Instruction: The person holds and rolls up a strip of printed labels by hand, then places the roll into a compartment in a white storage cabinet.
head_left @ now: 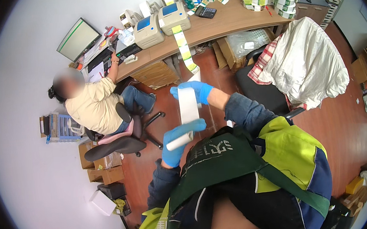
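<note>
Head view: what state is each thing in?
White paper strip: rolled at lower end, held in blue-gloved left hand.
Blue-gloved right hand: behind strip, grip unclear.
Right grey printer with blue lid: green printed strip hanging out.
Black monitor: lit.
White cloth: draped over black chair.
Brown cardboard box: open.

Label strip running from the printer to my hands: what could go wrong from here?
The strip hangs between the desk edge and the right hand, so a hard tug might tear it or pull it crooked at the printer.

It bends just above that hand, so it could crease.

The rolled end at the left hand might unwind if the grip eases.
</note>
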Available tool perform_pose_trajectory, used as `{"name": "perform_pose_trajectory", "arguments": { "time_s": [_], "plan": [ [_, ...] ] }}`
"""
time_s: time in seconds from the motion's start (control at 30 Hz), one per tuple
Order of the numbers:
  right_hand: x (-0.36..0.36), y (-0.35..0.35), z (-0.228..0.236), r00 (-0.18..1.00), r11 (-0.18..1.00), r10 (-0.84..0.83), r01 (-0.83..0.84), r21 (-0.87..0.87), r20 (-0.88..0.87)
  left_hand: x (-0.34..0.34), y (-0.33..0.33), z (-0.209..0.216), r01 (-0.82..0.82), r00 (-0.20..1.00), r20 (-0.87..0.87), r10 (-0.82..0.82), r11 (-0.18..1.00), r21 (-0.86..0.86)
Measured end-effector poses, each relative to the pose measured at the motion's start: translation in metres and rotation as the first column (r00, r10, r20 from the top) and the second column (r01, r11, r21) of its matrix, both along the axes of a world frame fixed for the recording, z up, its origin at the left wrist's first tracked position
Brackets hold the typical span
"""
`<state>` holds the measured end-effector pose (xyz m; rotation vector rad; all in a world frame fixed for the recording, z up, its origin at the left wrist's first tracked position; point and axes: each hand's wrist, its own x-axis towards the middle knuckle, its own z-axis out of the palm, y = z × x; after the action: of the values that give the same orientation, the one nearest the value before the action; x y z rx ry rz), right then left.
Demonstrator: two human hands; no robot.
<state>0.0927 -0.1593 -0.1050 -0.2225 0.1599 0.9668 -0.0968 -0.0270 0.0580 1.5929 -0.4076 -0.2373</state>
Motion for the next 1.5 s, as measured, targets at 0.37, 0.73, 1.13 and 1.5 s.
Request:
{"name": "perform_pose_trajectory", "arguments": {
  "time_s": [0.37, 0.73, 1.13, 1.5],
  "plan": [
    [0.054, 0.013, -0.004, 0.980, 0.983, -0.171, 0.176, 0.051, -0.099, -0.048, 0.040, -0.009, -0.100, 0.956, -0.280, 0.087, 0.994, -0.034],
    [0.023, -0.006, 0.027, 0.942, 0.957, -0.289, 0.291, 0.015, 0.172, -0.051, 0.137, -0.206, -0.469, 0.805, -0.213, 0.553, 0.815, 0.340],
    [-0.060, -0.014, 0.010, 0.909, 0.937, -0.086, 0.213, -0.278, 0.408, 0.073, 0.019, -0.060, -0.531, 0.800, 0.485, 0.353, 0.794, 0.297],
    [-0.102, -0.033, 0.026, 0.817, 0.905, 0.174, 0.087, -0.416, 0.550, 0.111, 0.018, -0.099, -0.430, 0.894, 0.256, 0.369, 0.867, 0.252]
  ]
}}
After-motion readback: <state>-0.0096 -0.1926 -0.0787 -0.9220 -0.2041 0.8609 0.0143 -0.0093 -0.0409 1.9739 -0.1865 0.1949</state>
